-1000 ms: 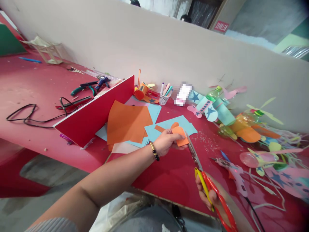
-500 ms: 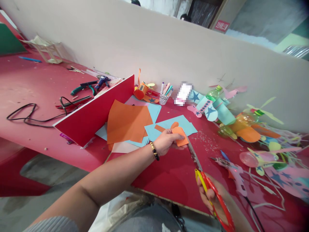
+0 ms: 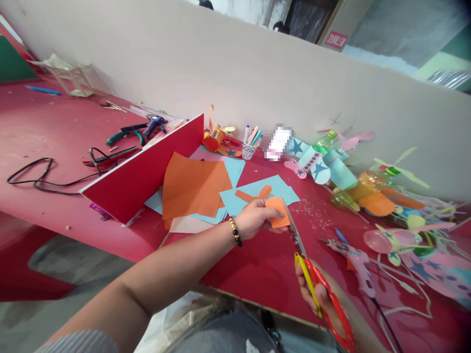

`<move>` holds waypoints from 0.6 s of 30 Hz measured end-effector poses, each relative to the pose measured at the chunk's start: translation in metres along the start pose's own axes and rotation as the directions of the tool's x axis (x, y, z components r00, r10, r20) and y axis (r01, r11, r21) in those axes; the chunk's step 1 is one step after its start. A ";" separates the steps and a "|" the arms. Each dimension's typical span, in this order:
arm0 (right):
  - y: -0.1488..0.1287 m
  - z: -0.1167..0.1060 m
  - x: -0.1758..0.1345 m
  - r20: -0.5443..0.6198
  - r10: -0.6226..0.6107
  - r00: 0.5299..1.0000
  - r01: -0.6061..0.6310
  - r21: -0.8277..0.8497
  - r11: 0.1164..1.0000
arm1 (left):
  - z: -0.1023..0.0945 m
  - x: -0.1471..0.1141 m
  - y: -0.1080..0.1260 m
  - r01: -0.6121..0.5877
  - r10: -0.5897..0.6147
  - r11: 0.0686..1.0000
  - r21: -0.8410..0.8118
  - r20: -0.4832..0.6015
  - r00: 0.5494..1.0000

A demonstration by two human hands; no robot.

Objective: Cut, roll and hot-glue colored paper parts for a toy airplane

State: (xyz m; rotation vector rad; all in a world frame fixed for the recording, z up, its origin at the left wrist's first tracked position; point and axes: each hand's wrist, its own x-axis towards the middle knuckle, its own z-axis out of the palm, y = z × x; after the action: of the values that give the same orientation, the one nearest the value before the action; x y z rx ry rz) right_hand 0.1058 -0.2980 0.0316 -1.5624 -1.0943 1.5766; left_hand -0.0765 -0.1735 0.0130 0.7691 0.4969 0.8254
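A red table point(image 3: 257, 264) runs along a plain beige partition wall point(image 3: 228, 68), its matte top strewn with flat orange and blue paper sheets point(image 3: 195, 189) and fine scraps. The left hand point(image 3: 253, 218) pinches a small rounded orange paper piece point(image 3: 277, 212) above the table. The right hand point(image 3: 318, 294) is closed through the glossy red-and-yellow handles of scissors point(image 3: 312, 274), blades at the paper's edge.

Head camera, looking forward and down

I am viewing the red table point(image 3: 257, 264) closely from its near edge, facing the far partition wall point(image 3: 239, 68).
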 end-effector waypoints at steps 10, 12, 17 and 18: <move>0.010 -0.002 0.000 0.030 0.028 0.999 -0.028 -0.019 0.999 | -0.001 0.000 -0.003 -0.001 0.001 1.000 -0.011 0.010 1.000; 0.013 -0.003 0.002 0.029 0.028 0.999 -0.027 -0.015 1.000 | -0.002 0.001 -0.003 0.005 -0.005 1.000 -0.010 0.014 1.000; 0.022 -0.007 0.004 0.020 0.001 1.000 -0.001 0.003 1.000 | -0.003 0.002 -0.001 0.028 -0.030 0.998 0.061 0.041 0.999; 0.022 -0.008 0.004 0.013 -0.023 1.000 0.023 0.009 1.000 | -0.004 0.001 -0.001 0.039 -0.047 0.994 0.101 0.074 0.996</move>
State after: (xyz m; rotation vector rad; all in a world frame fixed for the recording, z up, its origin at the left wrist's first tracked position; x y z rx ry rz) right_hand 0.1159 -0.3031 0.0111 -1.5305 -1.1067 1.5765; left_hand -0.0777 -0.1713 0.0099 0.8757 0.4875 0.7325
